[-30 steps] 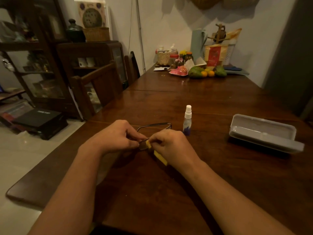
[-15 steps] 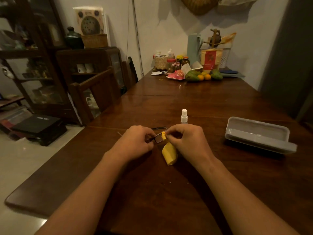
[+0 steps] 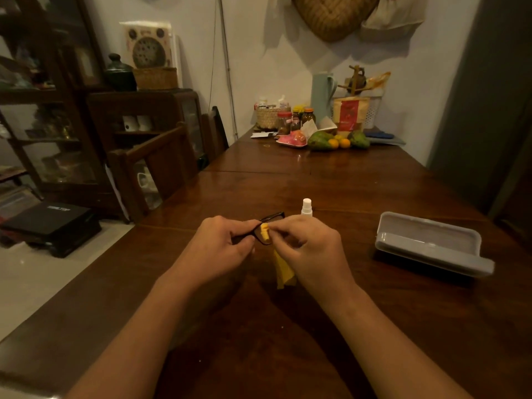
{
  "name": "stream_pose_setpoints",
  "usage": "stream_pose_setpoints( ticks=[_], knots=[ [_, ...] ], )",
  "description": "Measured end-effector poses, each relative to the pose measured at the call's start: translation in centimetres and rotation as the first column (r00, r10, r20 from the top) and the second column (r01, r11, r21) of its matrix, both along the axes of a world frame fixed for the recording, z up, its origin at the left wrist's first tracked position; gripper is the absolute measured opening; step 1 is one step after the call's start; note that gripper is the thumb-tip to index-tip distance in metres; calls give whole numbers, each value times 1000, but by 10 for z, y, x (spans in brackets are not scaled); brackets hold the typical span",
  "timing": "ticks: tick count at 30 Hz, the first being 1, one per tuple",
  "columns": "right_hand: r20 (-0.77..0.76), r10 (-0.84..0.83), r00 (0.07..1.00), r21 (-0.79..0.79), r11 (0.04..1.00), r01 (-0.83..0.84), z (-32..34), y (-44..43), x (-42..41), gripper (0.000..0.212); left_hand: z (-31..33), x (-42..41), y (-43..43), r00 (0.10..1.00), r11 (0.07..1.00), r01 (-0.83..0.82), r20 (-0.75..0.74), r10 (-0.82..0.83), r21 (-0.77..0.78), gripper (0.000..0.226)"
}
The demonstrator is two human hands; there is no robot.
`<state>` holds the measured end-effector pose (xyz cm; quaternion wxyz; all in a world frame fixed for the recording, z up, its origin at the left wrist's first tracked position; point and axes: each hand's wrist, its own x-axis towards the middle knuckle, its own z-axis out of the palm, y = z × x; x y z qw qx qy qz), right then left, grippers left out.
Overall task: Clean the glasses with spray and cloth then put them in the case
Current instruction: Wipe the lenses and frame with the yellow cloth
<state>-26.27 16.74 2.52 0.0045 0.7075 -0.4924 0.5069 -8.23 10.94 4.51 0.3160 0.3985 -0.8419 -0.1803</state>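
Note:
My left hand (image 3: pixel 220 249) grips the dark-framed glasses (image 3: pixel 272 218) by one side, just above the wooden table (image 3: pixel 259 326). My right hand (image 3: pixel 312 250) pinches a yellow cloth (image 3: pixel 264 233) against a lens; the rest of the cloth (image 3: pixel 283 272) hangs down below that hand. Most of the frame is hidden by my fingers. A small white-capped spray bottle (image 3: pixel 307 207) stands just behind my right hand. The grey glasses case (image 3: pixel 429 243) lies open on the table to the right.
At the table's far end stand fruit (image 3: pixel 335 141), jars, a woven basket (image 3: pixel 269 118) and a pale green jug (image 3: pixel 322 93). A wooden chair (image 3: pixel 155 165) stands at the left edge, with dark cabinets behind it. A black box (image 3: pixel 54 220) lies on the floor.
The glasses have turned in my hands, so a lens now faces the cloth. My right hand has shifted the cloth along the lens. The view has tilted slightly downward.

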Motion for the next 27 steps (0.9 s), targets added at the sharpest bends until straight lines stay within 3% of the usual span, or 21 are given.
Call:
stream_pose_setpoints(
  ticks=[4, 10, 13, 16, 23, 27],
  knots=[
    [-144, 24, 989, 44, 999, -18, -1, 3, 4, 20, 4, 3, 2, 999, 998, -9, -36, 11, 57, 31],
    [-53, -112, 992, -50, 993, 110, 2, -2, -1, 18, 7, 2, 8, 998, 995, 29, -61, -24, 95, 33],
    [-109, -41, 993, -60, 998, 35, 1, 1, 6, 19, 9, 2, 8, 998, 997, 23, -58, -18, 79, 32],
    [-161, 70, 984, 41, 997, -65, -2, 4, 8, 20, 10, 4, 9, 996, 996, 9, -85, -1, 89, 32],
    [10, -109, 994, -11, 994, 109, 0, 1, -5, 19, 10, 2, 13, 995, 991, 62, -82, -53, 115, 43],
    [-33, -64, 997, -70, 996, 62, 1, 2, 3, 17, 10, 0, 12, 995, 993, 75, -69, -69, 88, 38]
  ],
)
